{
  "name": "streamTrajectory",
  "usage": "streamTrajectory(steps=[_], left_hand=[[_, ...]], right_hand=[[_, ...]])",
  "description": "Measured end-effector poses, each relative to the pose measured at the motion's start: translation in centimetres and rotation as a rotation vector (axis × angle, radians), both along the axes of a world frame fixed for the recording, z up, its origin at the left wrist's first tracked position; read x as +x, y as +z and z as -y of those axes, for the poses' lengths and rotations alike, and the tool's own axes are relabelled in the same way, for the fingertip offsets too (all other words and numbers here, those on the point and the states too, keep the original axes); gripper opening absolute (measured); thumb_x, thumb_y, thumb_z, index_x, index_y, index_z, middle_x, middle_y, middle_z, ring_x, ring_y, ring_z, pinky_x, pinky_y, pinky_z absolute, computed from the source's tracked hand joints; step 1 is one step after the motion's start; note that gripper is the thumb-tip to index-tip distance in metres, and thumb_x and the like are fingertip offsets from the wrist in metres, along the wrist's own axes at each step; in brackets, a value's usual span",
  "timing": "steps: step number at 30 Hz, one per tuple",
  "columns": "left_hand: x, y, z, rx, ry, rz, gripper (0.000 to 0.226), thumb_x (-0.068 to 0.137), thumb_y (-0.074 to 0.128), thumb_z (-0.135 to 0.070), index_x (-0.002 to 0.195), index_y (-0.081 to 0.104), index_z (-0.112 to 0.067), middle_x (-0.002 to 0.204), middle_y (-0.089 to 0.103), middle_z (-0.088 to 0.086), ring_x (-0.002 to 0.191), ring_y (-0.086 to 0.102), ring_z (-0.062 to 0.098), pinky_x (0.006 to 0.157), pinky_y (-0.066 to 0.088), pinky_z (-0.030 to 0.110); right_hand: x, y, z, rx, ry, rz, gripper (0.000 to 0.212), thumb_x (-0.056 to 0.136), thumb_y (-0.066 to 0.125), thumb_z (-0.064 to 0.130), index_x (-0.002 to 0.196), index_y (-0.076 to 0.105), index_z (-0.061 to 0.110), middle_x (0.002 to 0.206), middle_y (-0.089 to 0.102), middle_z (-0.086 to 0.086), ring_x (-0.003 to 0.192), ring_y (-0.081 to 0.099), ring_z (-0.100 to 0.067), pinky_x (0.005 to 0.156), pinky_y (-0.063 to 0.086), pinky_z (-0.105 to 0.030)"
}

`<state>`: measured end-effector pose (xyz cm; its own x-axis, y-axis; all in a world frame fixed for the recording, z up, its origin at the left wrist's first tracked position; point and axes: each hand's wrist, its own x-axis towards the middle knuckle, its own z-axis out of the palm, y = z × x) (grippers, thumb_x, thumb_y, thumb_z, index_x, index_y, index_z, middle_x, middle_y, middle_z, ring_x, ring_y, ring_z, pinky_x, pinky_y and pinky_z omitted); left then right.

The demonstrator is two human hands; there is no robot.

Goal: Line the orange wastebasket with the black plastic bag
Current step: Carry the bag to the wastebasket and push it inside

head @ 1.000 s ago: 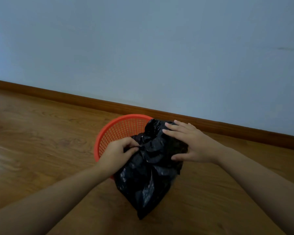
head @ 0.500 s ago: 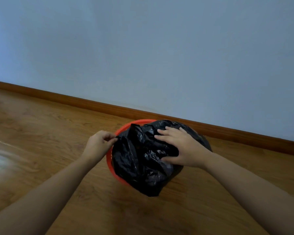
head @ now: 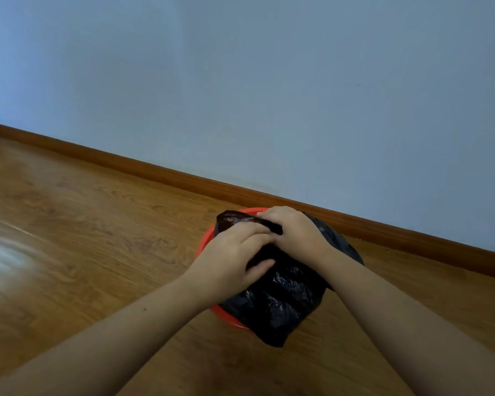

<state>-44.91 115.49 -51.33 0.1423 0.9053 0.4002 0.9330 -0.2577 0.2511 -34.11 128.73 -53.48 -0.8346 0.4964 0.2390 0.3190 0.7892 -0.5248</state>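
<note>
We bunch the black plastic bag [head: 280, 292] atop the orange wastebasket [head: 205, 243] on the floor, left hand [head: 235, 260] and right hand [head: 293, 232] each in a closed grip on it. Next we likely open its mouth.

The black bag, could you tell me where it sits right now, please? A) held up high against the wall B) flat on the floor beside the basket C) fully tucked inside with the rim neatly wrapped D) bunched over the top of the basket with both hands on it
D: the black bag is heaped over the orange basket, spilling over its near rim, with the left hand and right hand pressed on it.
</note>
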Motion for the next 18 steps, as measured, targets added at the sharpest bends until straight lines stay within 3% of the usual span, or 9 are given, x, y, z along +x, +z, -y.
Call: streamTrajectory(steps=[3,6,11,14,16,18], left_hand=[[-2.7,-2.7,0.5,-0.192,0.153,-0.164,0.057,0.083,0.058,-0.038,0.131,0.04,-0.012,0.143,0.036,0.011,0.137,0.023,0.025,0.112,0.013,0.04],[-5.3,-4.5,0.6,-0.266,0.249,-0.222,0.064,0.082,0.053,-0.047,0.135,0.033,-0.017,0.151,0.022,0.008,0.141,0.007,0.021,0.111,-0.003,0.04],[-7.2,-6.0,0.0,-0.299,0.328,-0.234,0.064,0.086,0.04,-0.054,0.136,0.031,-0.017,0.153,0.015,0.008,0.137,-0.009,0.016,0.109,-0.008,0.043],[-7.6,-6.3,-0.8,-0.352,0.389,-0.199,0.065,0.087,0.029,-0.057,0.139,0.024,-0.018,0.154,0.006,0.007,0.138,-0.012,0.015,0.111,-0.007,0.044],[-7.8,-6.5,-1.0,-0.39,0.43,-0.174,0.064,0.088,0.027,-0.057,0.14,0.021,-0.02,0.154,0.002,0.007,0.14,-0.009,0.017,0.112,-0.005,0.045],[-7.9,-6.7,-1.0,-0.419,0.468,-0.123,0.062,0.089,0.027,-0.056,0.14,0.018,-0.021,0.154,0.0,0.006,0.14,-0.007,0.018,0.113,-0.001,0.046]], right_hand=[[0.8,0.2,-0.7,0.047,-0.035,0.037,0.029,0.083,0.062,0.025,0.111,0.06,0.017,0.116,0.061,-0.002,0.111,0.049,-0.019,0.094,0.042,-0.035],[2.6,0.3,-1.0,0.084,-0.001,0.112,0.044,0.081,0.063,0.033,0.122,0.05,0.02,0.124,0.055,0.0,0.116,0.045,-0.015,0.096,0.037,-0.029],[5.4,-0.1,-0.9,0.011,0.078,0.245,0.076,0.076,0.06,0.056,0.137,0.026,0.028,0.143,0.037,0.004,0.131,0.03,-0.012,0.107,0.024,-0.029],[5.3,-0.7,-0.4,0.101,0.124,0.319,0.085,0.074,0.058,0.062,0.14,0.011,0.036,0.151,0.022,0.007,0.138,0.015,-0.011,0.113,0.013,-0.035],[4.7,-1.3,-0.4,0.191,0.118,0.353,0.079,0.079,0.059,0.052,0.14,0.015,0.032,0.152,0.02,0.005,0.139,0.013,-0.014,0.115,0.011,-0.039],[4.1,-1.7,-0.7,0.23,0.081,0.296,0.058,0.084,0.06,0.035,0.135,0.035,0.023,0.148,0.031,-0.002,0.137,0.023,-0.017,0.113,0.023,-0.04]])
